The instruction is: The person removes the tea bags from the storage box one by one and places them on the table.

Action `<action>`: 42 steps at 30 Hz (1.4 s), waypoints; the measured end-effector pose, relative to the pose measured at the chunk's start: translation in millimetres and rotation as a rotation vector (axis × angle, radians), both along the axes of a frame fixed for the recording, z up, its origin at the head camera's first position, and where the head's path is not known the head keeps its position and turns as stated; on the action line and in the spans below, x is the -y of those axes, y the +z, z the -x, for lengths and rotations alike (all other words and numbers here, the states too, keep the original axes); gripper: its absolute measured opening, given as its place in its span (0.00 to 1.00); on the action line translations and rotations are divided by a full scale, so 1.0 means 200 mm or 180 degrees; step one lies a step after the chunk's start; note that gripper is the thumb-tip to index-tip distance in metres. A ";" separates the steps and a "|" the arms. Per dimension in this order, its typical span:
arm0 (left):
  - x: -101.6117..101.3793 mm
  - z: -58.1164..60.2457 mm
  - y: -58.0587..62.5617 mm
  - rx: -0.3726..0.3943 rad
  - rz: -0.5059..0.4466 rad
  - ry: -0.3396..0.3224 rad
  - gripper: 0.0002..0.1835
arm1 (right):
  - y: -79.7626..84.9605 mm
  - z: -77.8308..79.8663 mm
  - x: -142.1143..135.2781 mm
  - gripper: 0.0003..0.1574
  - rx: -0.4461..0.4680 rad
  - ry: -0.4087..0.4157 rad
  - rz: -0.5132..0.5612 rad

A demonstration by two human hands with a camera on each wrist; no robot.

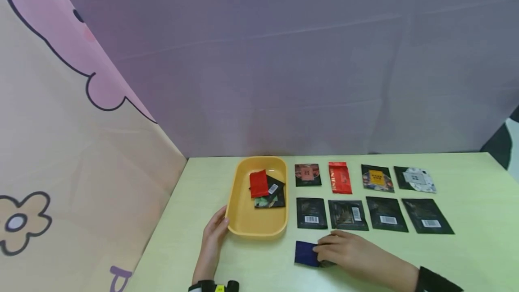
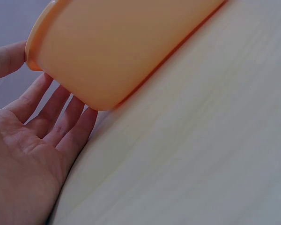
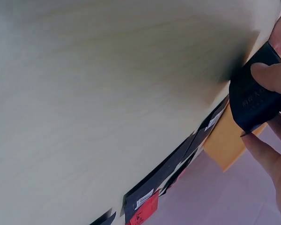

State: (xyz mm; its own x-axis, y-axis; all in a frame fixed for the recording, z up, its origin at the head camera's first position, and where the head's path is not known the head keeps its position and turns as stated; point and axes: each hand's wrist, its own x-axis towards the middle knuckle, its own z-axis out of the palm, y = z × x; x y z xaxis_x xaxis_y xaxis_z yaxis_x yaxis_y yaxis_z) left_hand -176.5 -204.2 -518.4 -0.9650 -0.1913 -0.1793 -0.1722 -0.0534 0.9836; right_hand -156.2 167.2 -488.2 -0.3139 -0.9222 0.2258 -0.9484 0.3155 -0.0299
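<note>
My left hand [image 1: 215,233] holds the near left corner of a yellow tray [image 1: 259,233]. In the left wrist view its thumb [image 2: 7,61] is at the tray's rim and the other fingers lie against the outer wall. Inside the tray are a red packet [image 1: 258,184] and black packets [image 1: 279,199], overlapping. My right hand [image 1: 352,251] pinches a small dark blue packet [image 1: 305,253] near the table's front. The right wrist view shows its thumb flat on the packet's dark face [image 3: 253,98]; the fingers partly hide the packet in the head view.
Right of the tray, packets lie in two rows. The back row has a patterned packet [image 1: 307,175], a red one [image 1: 340,178], a yellow-labelled one [image 1: 377,178] and a black-and-white one [image 1: 414,179]. Black barcoded packets [image 1: 387,214] form the front row. A grey cloth wall [image 1: 284,80] stands behind.
</note>
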 end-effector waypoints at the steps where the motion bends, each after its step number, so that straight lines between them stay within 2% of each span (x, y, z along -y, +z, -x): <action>1: 0.00 0.00 0.00 -0.0009 -0.0001 -0.0004 0.29 | 0.00 0.00 0.00 0.22 -0.0028 0.0012 -0.0050; 5: 0.00 0.00 0.00 -0.0037 -0.0001 0.0002 0.29 | -0.01 -0.01 0.00 0.24 -0.0159 0.0011 -0.0251; 12: 0.00 0.00 0.00 -0.0011 -0.0015 0.0007 0.29 | -0.03 0.00 0.00 0.23 0.0004 0.0050 -0.0392; 14: 0.00 0.00 0.00 -0.0014 -0.0015 0.0006 0.29 | -0.04 0.00 0.00 0.23 0.0113 0.0033 -0.0413; 18: 0.00 0.00 0.00 0.0000 -0.0013 -0.0002 0.30 | -0.03 0.00 0.00 0.26 0.0685 -0.0155 -0.0474; 21: 0.00 0.00 0.00 -0.0022 -0.0018 -0.0021 0.30 | -0.03 0.00 0.00 0.25 0.0932 -0.0261 -0.0425; 27: 0.00 0.00 0.00 -0.0110 -0.0027 -0.0037 0.29 | -0.05 0.01 0.00 0.21 0.0707 -0.0126 -0.0211; 37: 0.00 0.01 0.00 0.0010 -0.0031 0.0018 0.29 | -0.06 0.00 0.02 0.22 0.0838 -0.0152 -0.0130; 42: 0.00 0.00 0.00 -0.0006 -0.0028 -0.0009 0.29 | -0.06 0.00 0.03 0.22 0.0941 -0.0187 -0.0188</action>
State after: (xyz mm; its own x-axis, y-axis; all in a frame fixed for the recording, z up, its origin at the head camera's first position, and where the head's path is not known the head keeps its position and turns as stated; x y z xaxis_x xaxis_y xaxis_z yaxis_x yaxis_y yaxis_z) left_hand -177.0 -204.8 -519.1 -0.9659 -0.1870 -0.1791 -0.1704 -0.0615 0.9834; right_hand -155.3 160.2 -500.0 -0.4112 -0.9093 0.0632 -0.8814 0.3790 -0.2819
